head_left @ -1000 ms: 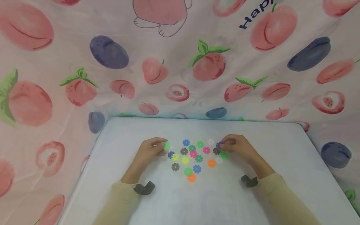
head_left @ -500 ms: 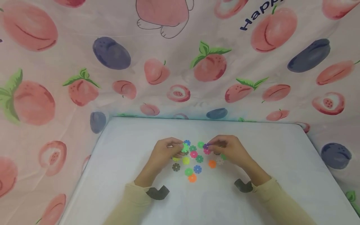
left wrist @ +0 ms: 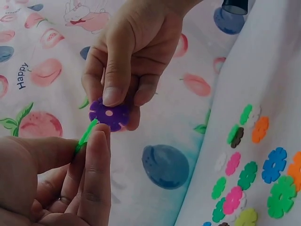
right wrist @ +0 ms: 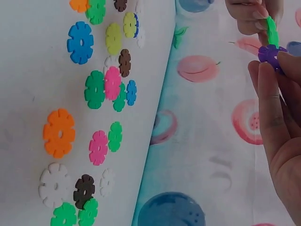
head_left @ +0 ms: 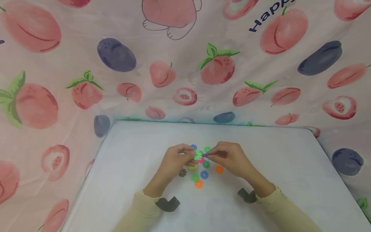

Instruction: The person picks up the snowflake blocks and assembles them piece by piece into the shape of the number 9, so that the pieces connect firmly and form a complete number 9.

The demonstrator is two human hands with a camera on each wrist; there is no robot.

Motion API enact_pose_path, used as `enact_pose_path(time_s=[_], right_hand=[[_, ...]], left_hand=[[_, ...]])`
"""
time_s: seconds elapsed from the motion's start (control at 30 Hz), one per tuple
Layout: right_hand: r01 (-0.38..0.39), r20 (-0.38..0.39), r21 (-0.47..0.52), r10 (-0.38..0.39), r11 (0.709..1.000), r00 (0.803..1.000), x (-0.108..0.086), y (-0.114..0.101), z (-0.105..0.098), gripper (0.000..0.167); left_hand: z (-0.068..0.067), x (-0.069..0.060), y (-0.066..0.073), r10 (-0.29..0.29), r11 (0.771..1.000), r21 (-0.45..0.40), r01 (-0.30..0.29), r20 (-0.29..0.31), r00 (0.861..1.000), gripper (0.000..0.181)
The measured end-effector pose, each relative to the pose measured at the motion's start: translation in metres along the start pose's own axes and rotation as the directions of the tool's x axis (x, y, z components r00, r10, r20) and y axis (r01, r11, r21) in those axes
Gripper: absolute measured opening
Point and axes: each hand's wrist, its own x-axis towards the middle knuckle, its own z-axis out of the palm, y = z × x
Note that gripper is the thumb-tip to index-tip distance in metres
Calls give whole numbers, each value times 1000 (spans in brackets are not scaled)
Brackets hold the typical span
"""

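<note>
My left hand (head_left: 177, 161) pinches a bright green notched plastic disc (head_left: 198, 155) between thumb and fingers. With thumb and fingertips my right hand (head_left: 230, 158) holds a purple disc (left wrist: 109, 114) of the same flower-like kind. The two discs meet edge to edge and crosswise above the table. In the left wrist view the green disc's edge touches the purple rim; whether the notches interlock I cannot tell. Below the hands lie loose discs, among them a blue one (head_left: 204, 175), an orange one (head_left: 219, 169) and a pink one (right wrist: 98, 148). Both hands hide part of the spread.
The discs lie scattered on a white table (head_left: 139, 135), some overlapping, such as a brown one (right wrist: 124, 62) and a yellow one (right wrist: 113, 39). A fruit-printed cloth (head_left: 162, 42) hangs behind and beside the table. A black strap piece (head_left: 168, 204) juts from each cuff.
Both hands have come together from the two sides of the spread toward its middle. The green and purple discs, held throughout, now touch.
</note>
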Motion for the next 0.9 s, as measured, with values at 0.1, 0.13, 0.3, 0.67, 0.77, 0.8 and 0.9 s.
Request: enact_pose_path(time_s=[0.1,0.13,0.3,0.67,0.77,0.8,0.9], right_hand=[[34,-15,-20,-34,999,999,1,0,0,19],[43,-22,-25,-43,999,999,1,0,0,19],[63,-36,-44,-64,997,997,1,-1,2,18],[122,-51,-121,-129,985,990,0,-3,7,20],[185,-62,-166,-197,969,978,-1,-5,8,21],[202,-67,-176,-217,963,974,-1,-6,9,22],[249,-81,-203,-270,947,959,-1,-7,11,22]], left_hand=[[2,0,1,5,1000,11,-5,-4,1000,26],[2,-1,2,7,1000,15,-6,-5,1000,27],[2,-3,4,11,1000,10,-11,-12,1000,27],[5,-4,6,19,1000,-17,-20,-6,1000,27],[5,-6,9,39,999,-25,-39,4,999,23],[5,-7,9,45,999,-26,-45,8,999,22],[5,-9,12,53,998,-31,-52,11,999,18]])
